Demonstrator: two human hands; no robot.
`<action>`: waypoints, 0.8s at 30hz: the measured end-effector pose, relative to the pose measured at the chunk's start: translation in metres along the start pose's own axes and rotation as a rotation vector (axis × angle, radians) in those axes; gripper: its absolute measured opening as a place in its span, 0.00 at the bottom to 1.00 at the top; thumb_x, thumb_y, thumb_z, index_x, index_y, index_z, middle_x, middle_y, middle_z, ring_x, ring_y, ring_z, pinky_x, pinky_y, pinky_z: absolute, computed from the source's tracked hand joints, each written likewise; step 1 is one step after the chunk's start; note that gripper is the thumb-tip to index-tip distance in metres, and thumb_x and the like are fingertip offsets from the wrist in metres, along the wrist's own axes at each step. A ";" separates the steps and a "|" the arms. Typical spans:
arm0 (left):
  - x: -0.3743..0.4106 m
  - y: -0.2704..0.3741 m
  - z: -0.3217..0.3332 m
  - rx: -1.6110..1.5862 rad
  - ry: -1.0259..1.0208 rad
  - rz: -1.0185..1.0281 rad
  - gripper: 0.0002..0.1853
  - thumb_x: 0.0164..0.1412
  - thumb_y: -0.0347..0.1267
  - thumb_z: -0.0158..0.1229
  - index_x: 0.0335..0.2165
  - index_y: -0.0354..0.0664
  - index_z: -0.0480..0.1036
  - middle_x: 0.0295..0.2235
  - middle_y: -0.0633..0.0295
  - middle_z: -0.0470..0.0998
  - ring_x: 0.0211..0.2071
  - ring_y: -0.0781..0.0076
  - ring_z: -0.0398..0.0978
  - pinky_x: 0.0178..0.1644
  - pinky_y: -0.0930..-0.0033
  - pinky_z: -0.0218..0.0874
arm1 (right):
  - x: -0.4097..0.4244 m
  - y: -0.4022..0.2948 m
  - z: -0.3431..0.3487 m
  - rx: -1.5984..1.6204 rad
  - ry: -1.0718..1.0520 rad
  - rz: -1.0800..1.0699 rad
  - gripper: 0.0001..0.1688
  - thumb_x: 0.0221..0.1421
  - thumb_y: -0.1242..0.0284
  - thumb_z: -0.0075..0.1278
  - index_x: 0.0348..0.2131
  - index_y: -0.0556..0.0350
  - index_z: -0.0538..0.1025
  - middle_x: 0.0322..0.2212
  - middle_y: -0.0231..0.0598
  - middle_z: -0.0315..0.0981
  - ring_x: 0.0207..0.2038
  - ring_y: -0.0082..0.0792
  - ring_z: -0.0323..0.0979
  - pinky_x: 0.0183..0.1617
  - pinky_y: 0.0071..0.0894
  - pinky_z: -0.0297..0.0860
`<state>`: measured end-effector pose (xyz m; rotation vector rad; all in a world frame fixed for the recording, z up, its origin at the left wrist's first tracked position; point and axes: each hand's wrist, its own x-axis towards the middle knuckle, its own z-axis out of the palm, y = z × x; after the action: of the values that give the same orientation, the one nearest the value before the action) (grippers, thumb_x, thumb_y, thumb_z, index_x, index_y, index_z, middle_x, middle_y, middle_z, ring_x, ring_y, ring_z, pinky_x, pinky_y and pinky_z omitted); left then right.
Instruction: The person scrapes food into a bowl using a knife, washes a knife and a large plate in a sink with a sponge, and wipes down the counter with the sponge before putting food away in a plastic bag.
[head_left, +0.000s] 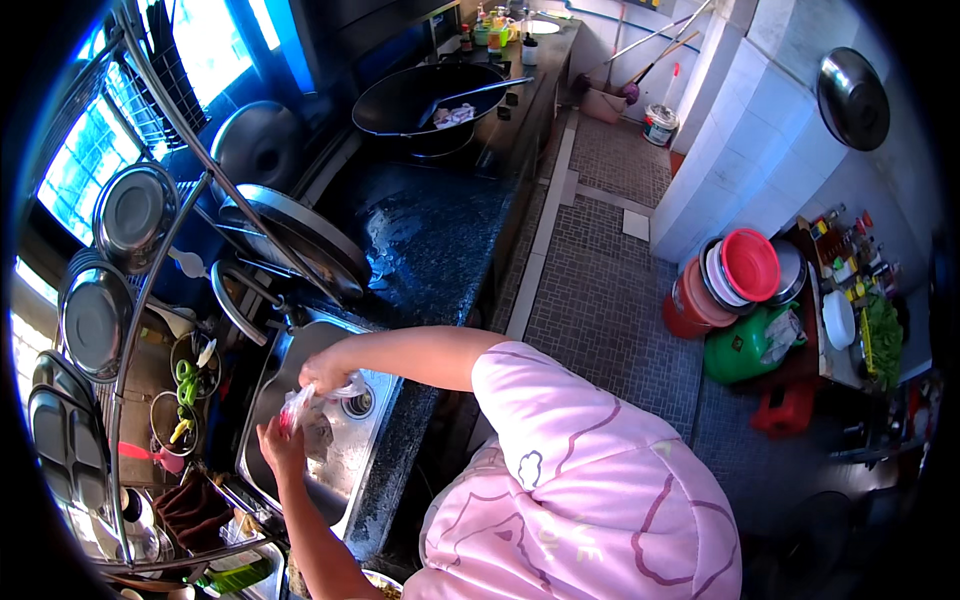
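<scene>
Over the steel sink (341, 480), both hands grip a thin, clear plastic bag (301, 405) with something red showing in it. My right hand (324, 373) pinches the bag's upper part near the faucet side. My left hand (281, 448) holds its lower left part, with the fingers closed on the plastic. Part of the bag hangs over the sink bowl, close to the drain (358, 403). What the bag holds cannot be made out. A curved faucet (234, 304) stands behind the sink.
A metal dish rack (161, 262) with steel plates and lids stands on the left. Beyond the wet dark counter (427, 232) sits a large wok (390, 97) with a ladle or spatula (480, 90) and pale pieces in it. Stacked basins (750, 262) stand on the right.
</scene>
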<state>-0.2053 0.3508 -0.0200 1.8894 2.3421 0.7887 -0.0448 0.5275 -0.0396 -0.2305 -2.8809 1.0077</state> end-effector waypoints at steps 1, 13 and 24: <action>0.002 -0.007 0.001 0.007 0.020 0.002 0.11 0.42 0.28 0.61 0.28 0.36 0.71 0.26 0.47 0.68 0.31 0.44 0.67 0.36 0.52 0.60 | -0.006 -0.007 -0.001 0.185 -0.010 0.077 0.14 0.49 0.69 0.49 0.35 0.57 0.76 0.28 0.44 0.77 0.33 0.39 0.75 0.37 0.40 0.69; -0.008 -0.093 0.017 -1.156 0.431 -0.655 0.07 0.51 0.22 0.59 0.31 0.38 0.73 0.27 0.63 0.75 0.25 0.74 0.73 0.29 0.69 0.70 | 0.019 -0.109 0.104 1.823 -0.147 0.339 0.15 0.64 0.64 0.42 0.34 0.57 0.71 0.16 0.22 0.57 0.15 0.15 0.55 0.17 0.18 0.54; -0.050 -0.101 -0.047 -2.199 0.455 -0.379 0.09 0.60 0.35 0.54 0.34 0.42 0.68 0.36 0.57 0.75 0.40 0.62 0.74 0.45 0.63 0.69 | 0.097 -0.103 0.132 1.567 -0.425 0.133 0.11 0.58 0.67 0.51 0.36 0.56 0.75 0.20 0.30 0.69 0.21 0.21 0.68 0.22 0.20 0.66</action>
<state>-0.2998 0.2743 -0.0336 0.2015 0.4653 2.1707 -0.1689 0.3839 -0.0759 -0.0570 -1.4223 3.0626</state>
